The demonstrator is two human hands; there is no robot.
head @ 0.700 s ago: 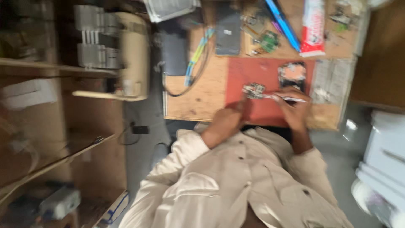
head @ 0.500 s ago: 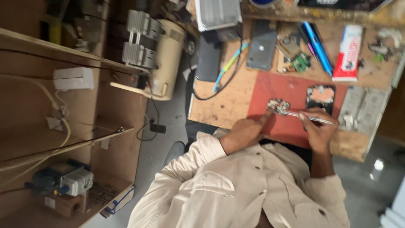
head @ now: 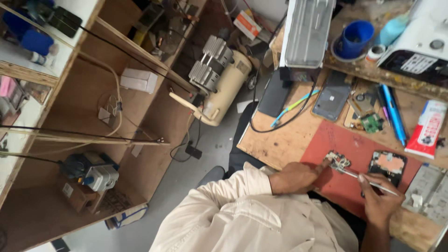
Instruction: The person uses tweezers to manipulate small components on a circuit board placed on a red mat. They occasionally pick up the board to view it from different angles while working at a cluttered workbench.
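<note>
Your left hand [head: 298,177] pins a small circuit board [head: 338,161] under its fingers; your right hand [head: 380,200] pinches tweezers [head: 361,176]. A red-and-white package [head: 425,129] lies beyond the right fingers.

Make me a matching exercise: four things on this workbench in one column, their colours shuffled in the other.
Things:
1. work mat
2. cup
3. pump
4. shirt sleeve

Colours:
A. blue
B. off-white
C. red
D. cream with grey fins

Pairs: 1-C, 2-A, 3-D, 4-B
</note>
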